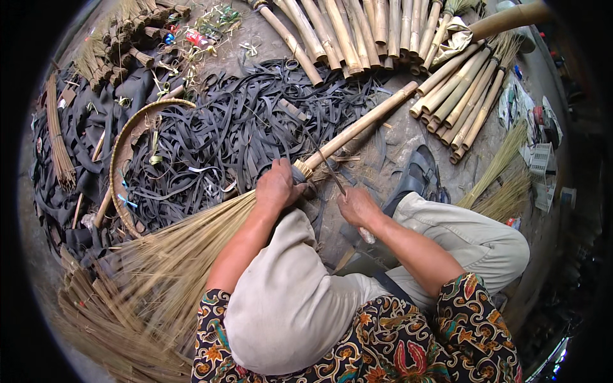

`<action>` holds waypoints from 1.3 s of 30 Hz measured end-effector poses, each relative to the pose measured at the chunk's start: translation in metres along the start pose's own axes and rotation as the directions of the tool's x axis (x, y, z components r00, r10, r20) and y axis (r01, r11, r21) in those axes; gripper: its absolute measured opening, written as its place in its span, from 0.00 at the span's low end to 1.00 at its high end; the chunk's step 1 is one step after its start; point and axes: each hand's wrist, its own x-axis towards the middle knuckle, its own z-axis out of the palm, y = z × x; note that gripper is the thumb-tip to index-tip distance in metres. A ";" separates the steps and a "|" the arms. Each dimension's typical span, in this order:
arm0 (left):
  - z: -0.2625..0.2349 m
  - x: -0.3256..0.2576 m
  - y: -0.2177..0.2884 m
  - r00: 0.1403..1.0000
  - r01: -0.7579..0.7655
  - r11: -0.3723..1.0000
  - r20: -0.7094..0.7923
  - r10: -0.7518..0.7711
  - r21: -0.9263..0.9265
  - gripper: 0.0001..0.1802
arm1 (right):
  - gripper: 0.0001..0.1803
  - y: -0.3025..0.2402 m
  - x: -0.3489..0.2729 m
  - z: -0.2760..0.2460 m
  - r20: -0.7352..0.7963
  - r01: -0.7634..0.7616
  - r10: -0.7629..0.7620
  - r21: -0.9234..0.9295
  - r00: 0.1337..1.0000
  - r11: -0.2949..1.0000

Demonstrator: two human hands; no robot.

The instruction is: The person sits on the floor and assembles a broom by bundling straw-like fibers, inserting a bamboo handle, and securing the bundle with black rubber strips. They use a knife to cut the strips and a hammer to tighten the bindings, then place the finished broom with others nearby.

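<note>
A stick broom lies across my lap, its long bristles (198, 233) fanning out to the lower left and its bamboo handle (373, 121) pointing to the upper right. My left hand (278, 186) is closed around the broom's neck, where a dark binding (302, 171) wraps the sticks. In my right hand (358, 209) is a knife (334, 174); the pale end of its grip shows below the fist. The dark, narrow blade crosses the bamboo handle just beyond the cut stick ends. Whether its edge touches the bamboo I cannot tell.
Black rubber strips (223, 121) are heaped beyond my left hand, with a round woven tray (115, 159) at their left. Bamboo poles (364, 32) and bamboo-handled brooms (463, 96) lie at the back. Loose bristles (498, 172) and a white plastic basket (543, 175) are at right.
</note>
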 end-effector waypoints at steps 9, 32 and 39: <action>0.000 0.000 -0.006 0.998 -0.012 1.000 0.063 0.013 -0.020 0.41 | 0.18 0.008 -0.008 0.007 -0.030 -0.049 0.052 0.109 0.998 0.993; -0.023 0.005 -0.023 0.931 -0.020 0.998 0.362 0.042 -0.064 0.48 | 0.17 0.017 -0.009 0.005 -0.030 0.031 -0.031 -0.006 0.999 1.000; -0.032 0.005 -0.029 0.940 -0.049 0.993 0.330 0.082 -0.107 0.54 | 0.17 0.019 -0.009 -0.006 -0.073 0.019 -0.017 0.029 0.997 0.999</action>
